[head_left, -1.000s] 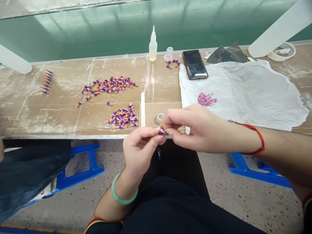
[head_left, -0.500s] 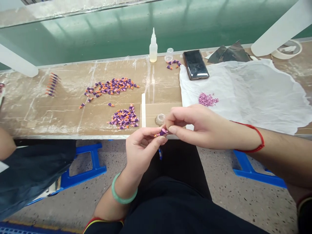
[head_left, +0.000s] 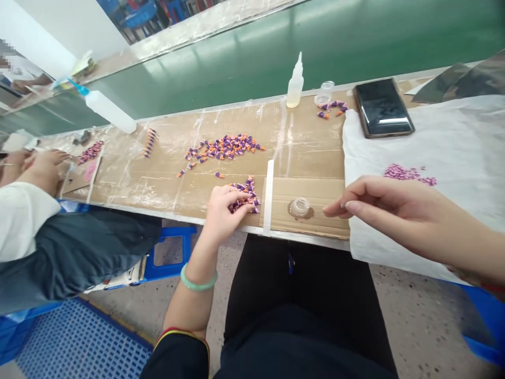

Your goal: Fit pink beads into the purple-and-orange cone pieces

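Note:
My left hand (head_left: 223,213) reaches into the near pile of small purple, pink and orange clay-like pieces (head_left: 249,185). Its thumb and fingers are apart, with pieces showing between them; whether one touches the fingertips I cannot tell. My right hand (head_left: 390,213) hovers over the edge of the white cloth (head_left: 365,239), fingers loosely extended and nothing visible in them. Left of its fingertips, a small clear glass cup (head_left: 299,207) sits on a cardboard piece (head_left: 323,189). Tiny pink bits (head_left: 408,173) lie on the cloth beyond this hand.
A larger pile (head_left: 229,146) of similar pieces lies farther back, beside a row of pieces (head_left: 149,143). A dropper bottle (head_left: 295,84), a clear cap (head_left: 324,93) and a phone (head_left: 382,108) stand along the back. A white strip (head_left: 269,195) divides the surface. A co-worker's hands (head_left: 43,168) are far left.
The hands have separated. My left hand has gone from holding a purple piece with the right to the near pile; my right hand has moved right. The view has swung left.

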Available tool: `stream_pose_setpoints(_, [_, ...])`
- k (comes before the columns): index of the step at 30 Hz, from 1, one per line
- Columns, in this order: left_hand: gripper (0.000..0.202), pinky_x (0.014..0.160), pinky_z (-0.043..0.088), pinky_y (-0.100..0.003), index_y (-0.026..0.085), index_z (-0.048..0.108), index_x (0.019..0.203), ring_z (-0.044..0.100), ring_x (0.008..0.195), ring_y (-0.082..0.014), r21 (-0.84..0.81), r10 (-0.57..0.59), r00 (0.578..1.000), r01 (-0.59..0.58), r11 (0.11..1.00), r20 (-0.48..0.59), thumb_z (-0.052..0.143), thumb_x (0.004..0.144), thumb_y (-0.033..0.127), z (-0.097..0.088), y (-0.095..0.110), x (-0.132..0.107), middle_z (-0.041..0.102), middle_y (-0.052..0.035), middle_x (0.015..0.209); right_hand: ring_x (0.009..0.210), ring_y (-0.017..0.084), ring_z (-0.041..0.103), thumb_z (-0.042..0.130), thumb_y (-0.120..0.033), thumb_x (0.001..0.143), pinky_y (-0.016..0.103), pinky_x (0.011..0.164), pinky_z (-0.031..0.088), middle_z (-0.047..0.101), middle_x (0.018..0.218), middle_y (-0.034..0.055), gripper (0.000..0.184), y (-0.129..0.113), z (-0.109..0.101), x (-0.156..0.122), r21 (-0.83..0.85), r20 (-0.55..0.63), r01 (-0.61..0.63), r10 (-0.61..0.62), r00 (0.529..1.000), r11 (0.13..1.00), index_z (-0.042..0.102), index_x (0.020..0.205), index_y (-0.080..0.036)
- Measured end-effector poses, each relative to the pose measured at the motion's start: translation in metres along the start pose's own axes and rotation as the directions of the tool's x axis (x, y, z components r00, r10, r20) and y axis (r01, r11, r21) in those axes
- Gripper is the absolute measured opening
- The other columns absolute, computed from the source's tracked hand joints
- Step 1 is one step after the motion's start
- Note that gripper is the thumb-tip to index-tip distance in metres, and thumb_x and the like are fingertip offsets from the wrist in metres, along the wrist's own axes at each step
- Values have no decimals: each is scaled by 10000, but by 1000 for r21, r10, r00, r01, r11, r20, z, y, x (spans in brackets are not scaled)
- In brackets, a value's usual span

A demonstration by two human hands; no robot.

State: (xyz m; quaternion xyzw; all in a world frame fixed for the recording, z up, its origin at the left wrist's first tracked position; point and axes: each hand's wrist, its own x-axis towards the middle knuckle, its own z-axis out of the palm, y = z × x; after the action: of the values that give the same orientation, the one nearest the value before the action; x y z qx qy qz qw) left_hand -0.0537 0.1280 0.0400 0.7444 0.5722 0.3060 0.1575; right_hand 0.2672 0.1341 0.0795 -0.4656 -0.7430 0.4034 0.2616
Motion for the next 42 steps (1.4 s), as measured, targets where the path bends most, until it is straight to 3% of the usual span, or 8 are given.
stream_pose_setpoints(6, [161, 826, 519, -370, 184, 772, 959, 634, 832, -210, 64, -88, 986, 97, 993, -141, 652, 871, 246, -37, -62, 40, 722, -54, 884, 846, 287, 759, 541, -646, 890, 413, 700, 560, 796, 880, 64, 431, 1, -3, 3, -50, -34, -77, 75, 997, 996, 671, 780, -251])
stream_pose_setpoints(9, [128, 977, 493, -426, 189, 764, 890, 636, 994, -251, 226, 7, 1000, -10, 974, 13, 655, 823, 195, -45, -78, 62, 728, -72, 966, 826, 294, 760, 531, -661, 869, 433, 691, 571, 794, 861, 60, 437, 1, -6, 3, -72, -51, -97, 93, 994, 993, 675, 757, -264])
stream_pose_setpoints(14, [110, 991, 485, -467, 180, 716, 818, 631, 1011, -293, 379, 8, 943, -141, 915, 332, 609, 827, 158, -44, -77, 84, 709, -94, 923, 797, 296, 758, 540, -658, 846, 457, 694, 584, 789, 841, 54, 415, 5, -9, 0, -78, -68, -131, 125, 990, 988, 683, 755, -280])
stream_pose_setpoints(22, [45, 913, 505, -451, 180, 627, 797, 627, 929, -283, 348, -44, 955, -64, 935, 293, 607, 801, 140, -38, -73, 85, 663, -91, 853, 824, 302, 751, 537, -790, 817, 474, 741, 599, 780, 853, 79, 546, 4, -7, -4, -41, -91, -167, 163, 982, 985, 667, 749, -264])
stream_pose_setpoints(26, [266, 706, 514, -346, 180, 665, 1110, 607, 759, -190, -13, -147, 961, 155, 988, 236, 573, 874, 263, -41, -68, 78, 661, -66, 884, 848, 308, 745, 534, -844, 800, 485, 778, 597, 772, 866, 102, 619, 1, -8, -6, -23, -80, -198, 196, 977, 980, 659, 768, -239])
stream_pose_setpoints(29, [251, 596, 448, -311, 205, 708, 1014, 552, 669, -159, -470, -251, 923, 366, 803, 290, 685, 827, 371, -45, -58, 74, 600, -41, 770, 842, 300, 738, 558, -818, 812, 479, 787, 601, 763, 860, 106, 601, 1, -9, -8, -11, -95, -214, 212, 973, 977, 664, 787, -227])
stream_pose_setpoints(33, [276, 565, 418, -289, 208, 703, 864, 551, 668, -147, -634, -299, 907, 421, 648, 296, 810, 735, 428, -47, -43, 71, 557, -22, 720, 840, 300, 738, 565, -818, 809, 479, 791, 608, 756, 860, 107, 598, 1, -8, -9, -14, -85, -211, 209, 974, 977, 656, 780, -228])
stream_pose_setpoints(42, [200, 821, 557, -393, 198, 748, 808, 678, 878, -246, -134, -258, 952, 281, 950, 163, 777, 731, 380, -56, -52, 55, 748, -81, 898, 874, 302, 731, 584, -805, 794, 481, 806, 600, 760, 875, 102, 578, 2, -8, -15, 14, -102, -250, 250, 963, 968, 668, 802, -234])
